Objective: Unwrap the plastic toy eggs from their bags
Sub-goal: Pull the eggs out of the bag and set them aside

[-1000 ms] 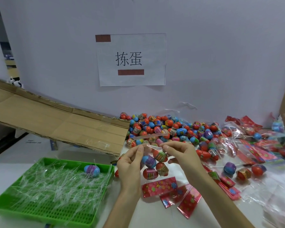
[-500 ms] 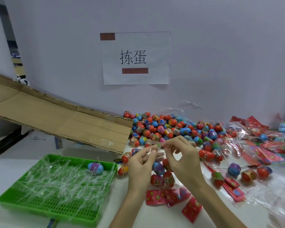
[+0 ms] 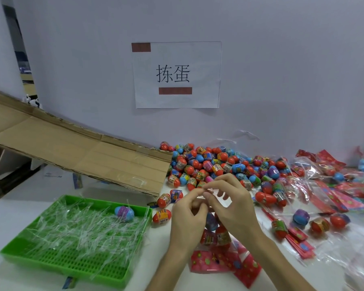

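Both hands meet above the white table, holding up a clear plastic bag [image 3: 213, 232] of toy eggs. My left hand [image 3: 187, 217] pinches the bag's top edge from the left. My right hand [image 3: 231, 206] pinches the same top edge from the right, with its other fingers spread. Several red and blue eggs [image 3: 216, 234] hang in the bag below the hands, partly hidden by them. A big heap of loose eggs [image 3: 208, 162] lies behind the hands by the wall.
A green slotted tray [image 3: 57, 261] at the left holds clear plastic strips and one blue egg [image 3: 124, 212]. A cardboard flap [image 3: 82, 154] slants above it. Red header cards [image 3: 223, 261] lie under the hands. Bagged eggs and empty bags [image 3: 324, 185] cover the right side.
The hands have drawn closer together at the bag's top edge, and the bag of eggs now hangs lower behind them. The view has shifted slightly.
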Demonstrator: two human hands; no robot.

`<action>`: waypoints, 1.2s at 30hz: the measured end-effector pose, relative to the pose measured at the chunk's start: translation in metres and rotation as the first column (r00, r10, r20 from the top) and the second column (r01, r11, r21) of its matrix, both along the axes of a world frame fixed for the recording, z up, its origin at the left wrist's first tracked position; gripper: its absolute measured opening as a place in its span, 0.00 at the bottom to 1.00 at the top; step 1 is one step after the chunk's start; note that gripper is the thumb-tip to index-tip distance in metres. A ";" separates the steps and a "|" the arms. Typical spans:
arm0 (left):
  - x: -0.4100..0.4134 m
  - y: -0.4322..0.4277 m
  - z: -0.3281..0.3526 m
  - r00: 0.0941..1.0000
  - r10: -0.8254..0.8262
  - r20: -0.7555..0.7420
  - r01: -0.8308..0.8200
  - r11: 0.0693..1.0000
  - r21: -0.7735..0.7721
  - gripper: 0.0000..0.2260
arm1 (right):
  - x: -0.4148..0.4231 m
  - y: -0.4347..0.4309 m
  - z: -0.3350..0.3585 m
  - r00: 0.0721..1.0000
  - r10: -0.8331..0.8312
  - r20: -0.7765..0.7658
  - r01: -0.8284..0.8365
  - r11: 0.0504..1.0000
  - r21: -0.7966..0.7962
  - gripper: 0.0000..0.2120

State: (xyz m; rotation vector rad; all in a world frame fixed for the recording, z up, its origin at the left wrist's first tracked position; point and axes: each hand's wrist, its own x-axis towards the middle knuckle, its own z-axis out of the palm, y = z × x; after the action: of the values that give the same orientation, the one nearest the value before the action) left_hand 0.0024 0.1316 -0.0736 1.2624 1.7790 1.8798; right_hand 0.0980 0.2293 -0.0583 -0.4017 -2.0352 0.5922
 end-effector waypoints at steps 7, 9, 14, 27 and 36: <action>-0.001 -0.003 0.004 0.999 -0.010 -0.052 0.010 1.000 0.001 0.20 | 0.002 0.003 0.003 0.999 0.022 -0.042 -0.021 1.000 0.022 0.08; -0.001 -0.003 0.005 0.999 -0.005 -0.051 0.005 1.000 -0.001 0.23 | 0.003 0.002 0.004 0.998 0.038 -0.044 -0.038 0.999 0.001 0.09; 0.000 -0.003 0.004 0.999 0.000 -0.052 -0.001 1.000 -0.017 0.23 | 0.005 0.005 0.008 0.996 0.085 -0.031 -0.088 0.990 -0.113 0.09; 0.003 -0.004 0.001 0.990 0.012 -0.138 -0.019 0.999 -0.051 0.18 | 0.015 0.016 0.017 0.977 0.213 -0.018 -0.203 0.897 -0.392 0.07; 0.001 -0.004 0.001 0.987 0.000 -0.164 -0.010 0.998 -0.059 0.18 | 0.013 0.012 0.014 0.986 0.143 0.081 -0.129 0.979 -0.157 0.07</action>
State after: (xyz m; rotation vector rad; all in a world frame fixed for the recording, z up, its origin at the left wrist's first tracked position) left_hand 0.0033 0.1278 -0.0728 1.4278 1.9059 1.7562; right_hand 0.1114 0.2414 -0.0447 -0.3864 -2.1250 0.8294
